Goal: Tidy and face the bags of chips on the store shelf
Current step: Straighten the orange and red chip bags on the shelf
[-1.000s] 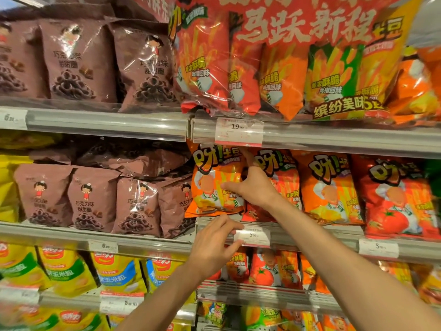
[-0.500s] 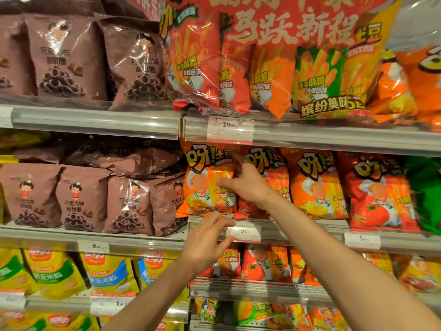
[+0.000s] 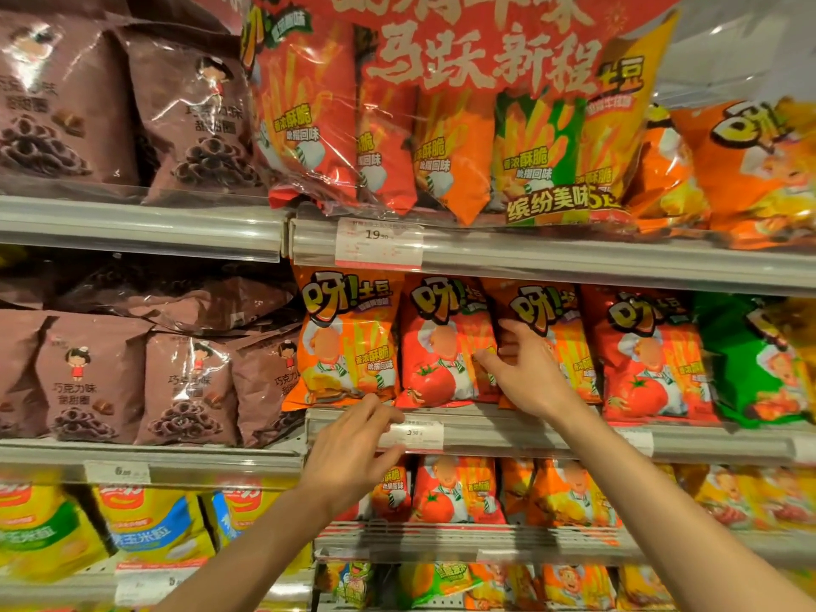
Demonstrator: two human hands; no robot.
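Middle shelf (image 3: 552,435), orange-and-red chip section. Right hand (image 3: 525,373) reached up to the seam between the red tomato bag (image 3: 441,346) and the orange bag (image 3: 552,342) next to it; thumb lay across the tomato bag's right edge, fingers (image 3: 514,331) spread apart and tucked against the orange bag's left edge, pinching that edge by the look of it, though the fingertips were partly hidden. The grip sat at the seam probably because the two bags overlapped there, and pulling one edge forward would square its face to the aisle. Left hand (image 3: 353,448) was lower, at the shelf's front rail, its thumb and forefinger held slightly apart around the left end of the white price tag (image 3: 417,430), perhaps steadying or seating it; whether it was actually touching could not be told. The chip bags stood upright in one row on this shelf, fronts outward: an orange bag at far left (image 3: 346,342), then the tomato bag, the orange bag in hand, another red bag (image 3: 644,355), and a green bag (image 3: 750,360) leaning at the right end. They were set label-out so shoppers could read flavours. Brown chocolate-ring bags (image 3: 185,382) filled the bay to the left, some lying flat on top of the others. A clear multipack (image 3: 441,125) overhung the shelf above. Judged: facing was partway done, and the green bag would likely need straightening.
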